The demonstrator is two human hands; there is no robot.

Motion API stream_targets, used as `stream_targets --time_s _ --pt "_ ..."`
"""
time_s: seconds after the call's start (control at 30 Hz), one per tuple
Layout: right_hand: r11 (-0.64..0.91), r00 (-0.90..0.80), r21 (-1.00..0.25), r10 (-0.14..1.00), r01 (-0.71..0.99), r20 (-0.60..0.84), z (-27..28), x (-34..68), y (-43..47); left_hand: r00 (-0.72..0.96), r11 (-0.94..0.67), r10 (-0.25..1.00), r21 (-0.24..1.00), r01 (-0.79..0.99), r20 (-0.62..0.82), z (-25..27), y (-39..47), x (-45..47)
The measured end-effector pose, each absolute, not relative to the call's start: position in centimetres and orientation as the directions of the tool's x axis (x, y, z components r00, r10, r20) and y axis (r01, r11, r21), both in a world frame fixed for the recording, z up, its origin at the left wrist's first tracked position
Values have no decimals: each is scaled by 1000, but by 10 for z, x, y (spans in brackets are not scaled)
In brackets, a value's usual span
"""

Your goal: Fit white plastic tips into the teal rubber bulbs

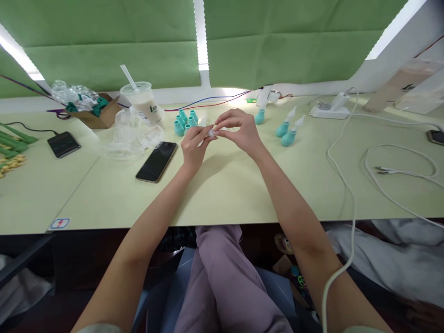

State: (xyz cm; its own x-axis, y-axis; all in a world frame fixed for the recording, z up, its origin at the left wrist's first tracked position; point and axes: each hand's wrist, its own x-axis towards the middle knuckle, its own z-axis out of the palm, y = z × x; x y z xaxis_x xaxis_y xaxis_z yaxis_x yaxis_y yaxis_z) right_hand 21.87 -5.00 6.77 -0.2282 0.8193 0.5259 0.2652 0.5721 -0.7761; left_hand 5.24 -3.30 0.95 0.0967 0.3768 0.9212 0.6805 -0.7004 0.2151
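Worktop: pale green tabletop (229, 203), spread in front of me, carrying every item below except what I hold
Packing: clear plastic bag (126, 132), crumpled, lying near the open cardboard box (102, 121), which holds clear wrap and dark green pieces
Drink: lidded plastic cup (145, 104) with a straw, standing just behind the bag
Right hand: my right hand (243, 132), thumb and fingertips closed on the small white piece (211, 132)
Left hand: my left hand (194, 144), thumb and index finger pinching the same piece from the other side
Phone: black smartphone (157, 162), screen up and dark, left of my left hand
Bare stock: cluster of open-necked teal bulbs (180, 121), upright, just beyond my left hand; I judge these still to be fitted
Fitted stock: two teal bulbs with white tips (288, 138), right of my right hand; I judge these complete
Single unit: lone teal bulb (259, 117), farther back; whether it is tipped, I cannot tell
Piece in work: small white piece, raised between my hands, partly covered by fingertips, not on any bulb that I can see
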Motion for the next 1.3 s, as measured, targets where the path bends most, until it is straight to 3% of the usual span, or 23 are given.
stream_targets --time_s 0.2,0.47,0.77,1.3 --pt "462 -235 -878 873 121 427 63 219 -47 119 -710 362 191 678 924 6 -32 53" --pt "381 -217 -924 904 12 370 56 213 -42 138 -732 359 186 656 923 4 -27 49" --pt "126 -267 -988 953 -95 147 47 214 -36 177 -742 289 103 663 941 -3 -20 47" --pt "36 -300 -977 949 -212 100 36 214 -30 249 -709 377 106 697 892 0 -23 44"
